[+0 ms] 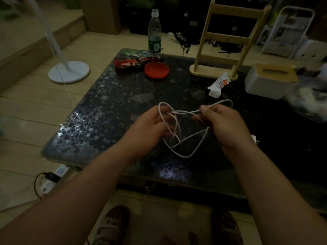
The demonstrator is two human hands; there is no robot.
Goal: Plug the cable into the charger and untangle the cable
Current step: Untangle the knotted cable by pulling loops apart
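A thin white cable [192, 148] hangs in tangled loops between both hands, above the dark speckled table [99, 110]. My left hand [152, 124] is closed on a bunch of strands at the left side of the tangle, with one loop arching over its fingers. My right hand [224, 124] pinches strands at the right, where a loop sticks out past the thumb. The lower loops droop toward the tabletop between my wrists. A small white object [254, 138] peeks out at the table's right, behind my right hand; I cannot tell whether it is the charger.
A red lid [156, 70], snack wrappers [127, 63], a plastic bottle [154, 32], a wooden rack [224, 41], a crumpled white packet [218, 85] and a tissue box [270, 82] sit at the table's far side. A white power strip [53, 179] lies on the floor at left, near a lamp base [69, 71].
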